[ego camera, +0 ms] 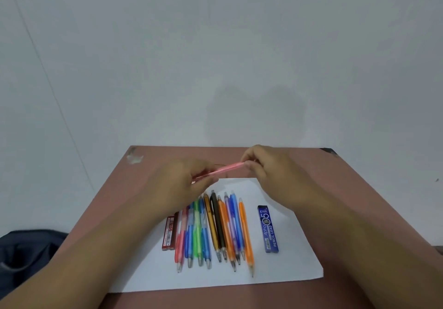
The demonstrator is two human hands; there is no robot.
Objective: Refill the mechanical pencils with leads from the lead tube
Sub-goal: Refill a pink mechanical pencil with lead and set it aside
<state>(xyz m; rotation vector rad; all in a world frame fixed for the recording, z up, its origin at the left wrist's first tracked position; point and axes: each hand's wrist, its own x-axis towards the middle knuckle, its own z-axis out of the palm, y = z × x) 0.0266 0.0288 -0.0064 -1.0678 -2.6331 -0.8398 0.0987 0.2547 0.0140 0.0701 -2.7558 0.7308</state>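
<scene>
A blue flat plastic lead tube (271,229) lies on the white paper sheet (275,270), right of the row; a red lead case (169,233) lies at its left; neither shows its contents; roughly eleven coloured mechanical pencils (217,229) lie side by side; both hands hold a pink translucent pencil (225,168) above the brown tabletop (335,189), left hand (184,184) fingers curled round one end, right hand (266,165) pinching the other.

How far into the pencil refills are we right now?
Early, by the look of it. Done: nothing I can confirm. In hand: the left hand and right hand hold a pink pencil by its ends above the white paper; whether it is opened or loaded is too blurred to tell. Left: the row of pencils on the paper, with the blue lead tube and red lead tube lying untouched at either side.
</scene>
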